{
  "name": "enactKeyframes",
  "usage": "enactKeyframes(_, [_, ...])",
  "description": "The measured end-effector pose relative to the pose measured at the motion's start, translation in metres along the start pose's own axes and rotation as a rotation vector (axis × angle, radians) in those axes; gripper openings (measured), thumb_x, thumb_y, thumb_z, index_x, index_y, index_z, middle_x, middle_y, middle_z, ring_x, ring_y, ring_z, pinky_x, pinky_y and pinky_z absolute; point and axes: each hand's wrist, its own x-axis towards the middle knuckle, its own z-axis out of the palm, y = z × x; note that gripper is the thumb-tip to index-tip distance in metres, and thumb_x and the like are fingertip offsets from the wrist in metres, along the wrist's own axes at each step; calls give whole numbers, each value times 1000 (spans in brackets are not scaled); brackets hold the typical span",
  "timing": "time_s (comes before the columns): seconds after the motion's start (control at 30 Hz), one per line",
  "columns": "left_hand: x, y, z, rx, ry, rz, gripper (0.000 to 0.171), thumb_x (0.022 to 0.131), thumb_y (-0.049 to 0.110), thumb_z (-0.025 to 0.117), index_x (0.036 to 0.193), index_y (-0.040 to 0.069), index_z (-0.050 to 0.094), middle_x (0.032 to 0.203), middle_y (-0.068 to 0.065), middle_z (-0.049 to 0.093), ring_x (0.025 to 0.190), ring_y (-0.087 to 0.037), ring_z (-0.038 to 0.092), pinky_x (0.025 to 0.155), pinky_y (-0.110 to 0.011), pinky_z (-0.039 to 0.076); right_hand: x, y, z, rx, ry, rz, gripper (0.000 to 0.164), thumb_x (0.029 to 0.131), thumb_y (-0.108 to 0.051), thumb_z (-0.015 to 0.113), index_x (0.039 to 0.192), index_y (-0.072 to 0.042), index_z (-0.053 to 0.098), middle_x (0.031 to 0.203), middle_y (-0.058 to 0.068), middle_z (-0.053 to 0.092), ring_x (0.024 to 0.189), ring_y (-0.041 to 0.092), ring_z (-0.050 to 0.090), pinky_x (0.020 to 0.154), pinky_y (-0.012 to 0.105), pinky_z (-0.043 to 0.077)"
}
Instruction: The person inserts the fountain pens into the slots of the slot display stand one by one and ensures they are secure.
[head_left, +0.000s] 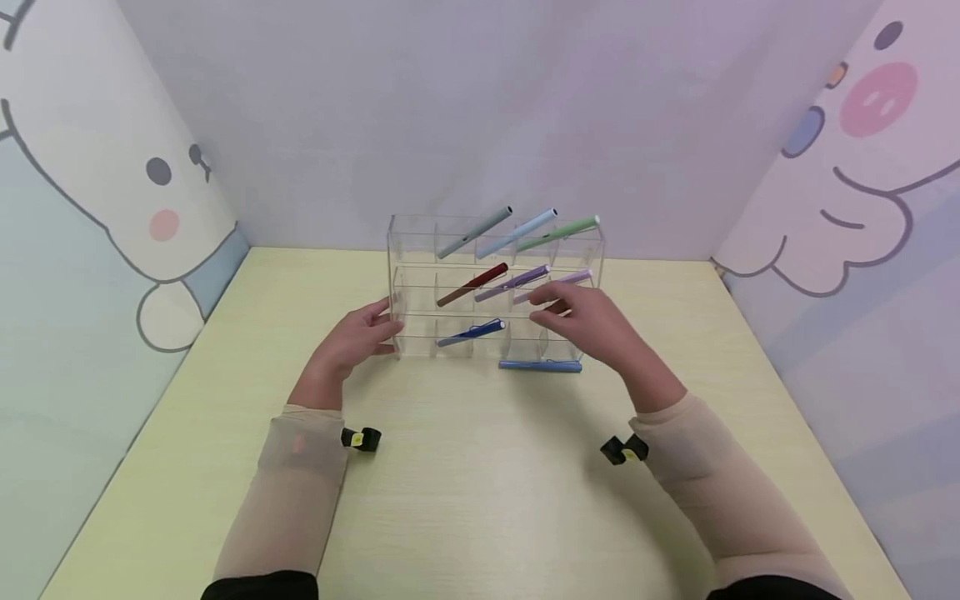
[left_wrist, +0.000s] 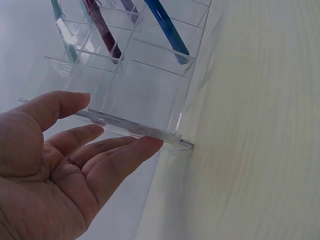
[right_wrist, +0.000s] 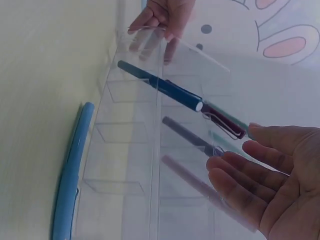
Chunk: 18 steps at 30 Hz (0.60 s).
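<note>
A clear acrylic pen rack [head_left: 415, 344] with several compartments in three rows stands on the table. My left hand [head_left: 358, 337] holds its left side wall, thumb and fingers at the panel's edge in the left wrist view. My right hand [head_left: 588, 325] hovers before the right part of the middle row, overlapping the lilac pen [head_left: 579, 277]. In the right wrist view its thumb and fingers are spread apart with nothing between them. Left of it, a purple pen [head_left: 513, 283] and a dark red pen [head_left: 472, 285] lean out of the same row.
Grey-green [head_left: 476, 232], light blue [head_left: 517, 233] and green [head_left: 558, 233] pens slant from the top row. One dark blue pen [head_left: 471, 332] sits in the bottom row. Another blue pen [head_left: 540, 366] lies flat on the table [head_left: 480, 500] before the rack. Printed curtains stand behind.
</note>
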Motion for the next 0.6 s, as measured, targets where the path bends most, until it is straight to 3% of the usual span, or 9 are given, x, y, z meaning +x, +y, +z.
enactKeyframes(0.27, [0, -1, -1, -6, -6, -1, 67, 101, 23, 57, 158, 20, 22, 150, -17, 44, 129, -36, 53, 98, -42, 54, -23, 28, -8, -57, -36, 92, 34, 96, -43, 62, 122, -22, 63, 122, 2, 66, 108, 21, 65, 89, 46, 55])
enactKeyframes(0.6, [0, -1, -1, -10, -11, 19, 69, 101, 24, 56, 158, 18, 19, 152, -18, 42, 129, -37, 53, 97, -40, 54, -39, 44, 20, -229, -130, 118, 36, 92, -33, 69, 121, -13, 67, 115, 6, 71, 102, 24, 68, 86, 47, 55])
